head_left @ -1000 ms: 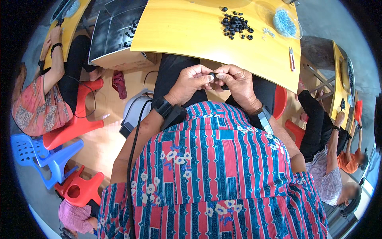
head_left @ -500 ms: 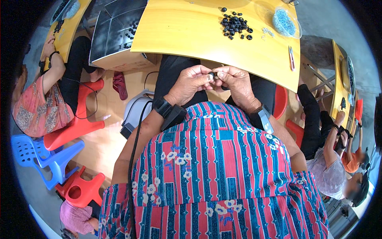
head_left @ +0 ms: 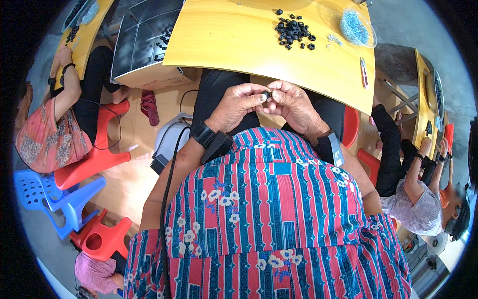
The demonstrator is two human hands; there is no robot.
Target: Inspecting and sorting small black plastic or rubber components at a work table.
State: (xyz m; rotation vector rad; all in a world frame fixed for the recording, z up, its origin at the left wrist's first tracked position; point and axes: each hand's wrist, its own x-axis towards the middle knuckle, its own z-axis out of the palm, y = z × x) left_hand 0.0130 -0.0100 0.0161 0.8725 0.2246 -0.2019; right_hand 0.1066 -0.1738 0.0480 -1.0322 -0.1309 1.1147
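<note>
While L hand (head_left: 241,103) pinches blk pc (head_left: 269,94), R hand (head_left: 295,102) touches it.

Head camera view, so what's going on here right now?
The person's left hand and right hand pinch a small black piece between them, just off the near edge of the yellow table. On the table lie a loose pile of black pieces, pale blue bits in a clear dish and a slim tool.
</note>
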